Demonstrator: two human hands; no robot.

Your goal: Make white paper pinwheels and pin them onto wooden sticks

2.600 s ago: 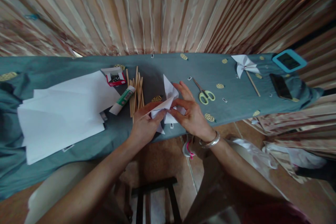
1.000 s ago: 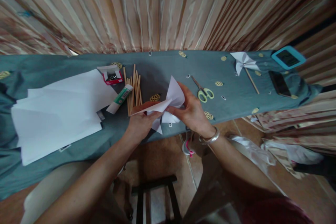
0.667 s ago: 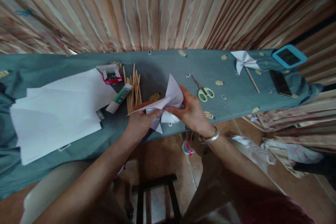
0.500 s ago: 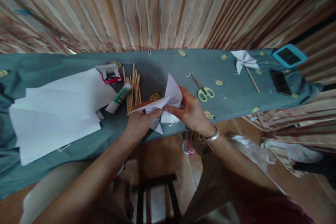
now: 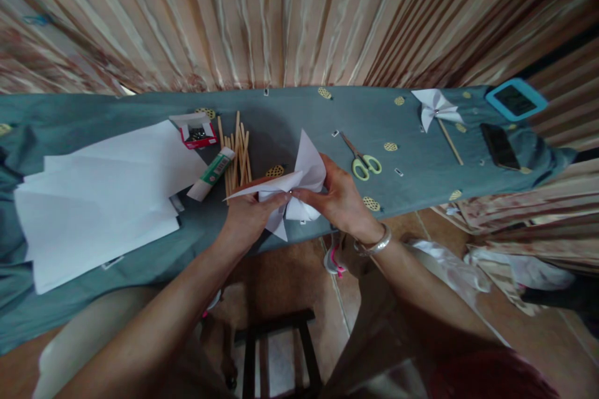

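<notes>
Between my two hands is a white paper pinwheel, held over the front edge of the cloth-covered table. A small shiny pin head shows at its centre, where both thumbs meet. My left hand is closed on the left blades, its fingers hidden beneath the paper. From the right, my right hand grips the other side, fingers behind the blade and thumb at the middle. Just left of the pinwheel lie several thin wooden sticks. Whether a stick is behind the held pinwheel I cannot tell.
White paper sheets, a glue stick and a red box of pins lie left. Scissors rest right of my hands. Farther right are a pinwheel on a stick, a phone and a blue-framed device.
The pinwheel has tilted slightly in my hands, and the pin head at its centre now shows between my thumbs. Both hands keep their hold.
</notes>
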